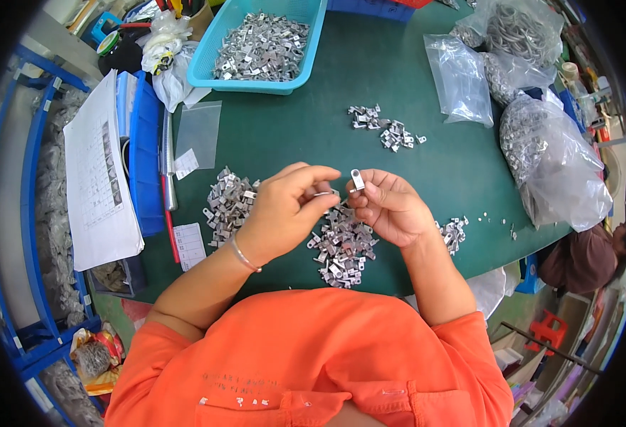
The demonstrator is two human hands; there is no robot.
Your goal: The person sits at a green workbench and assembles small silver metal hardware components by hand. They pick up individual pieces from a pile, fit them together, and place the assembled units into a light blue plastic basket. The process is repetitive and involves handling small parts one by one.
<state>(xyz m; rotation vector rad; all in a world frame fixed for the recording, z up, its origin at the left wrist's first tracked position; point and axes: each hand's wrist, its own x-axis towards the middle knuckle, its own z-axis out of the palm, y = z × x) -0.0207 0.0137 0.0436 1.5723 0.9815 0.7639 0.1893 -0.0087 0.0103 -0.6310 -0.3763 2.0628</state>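
Observation:
Between the thumb and fingertips of my right hand point(395, 208), a small silver metal bracket point(357, 181) with a round hole is pinched upright. My left hand point(288, 206) is curled just to its left, index finger and thumb bent toward the bracket but apart from it. A thin silver edge shows at the left hand's curled fingers; what it belongs to is unclear. Below both hands lies a heap of similar brackets point(343, 249). Another bracket pile point(229, 206) sits left of my left hand, and a smaller pile point(454, 233) lies beside my right forearm.
On the green table point(291, 135), two small bracket clusters point(396, 135) lie farther off. A turquoise basket point(256, 85) of brackets stands at the back. Plastic bags of metal parts point(548, 153) crowd the right side. A blue bin point(148, 156) with papers point(99, 174) borders the left.

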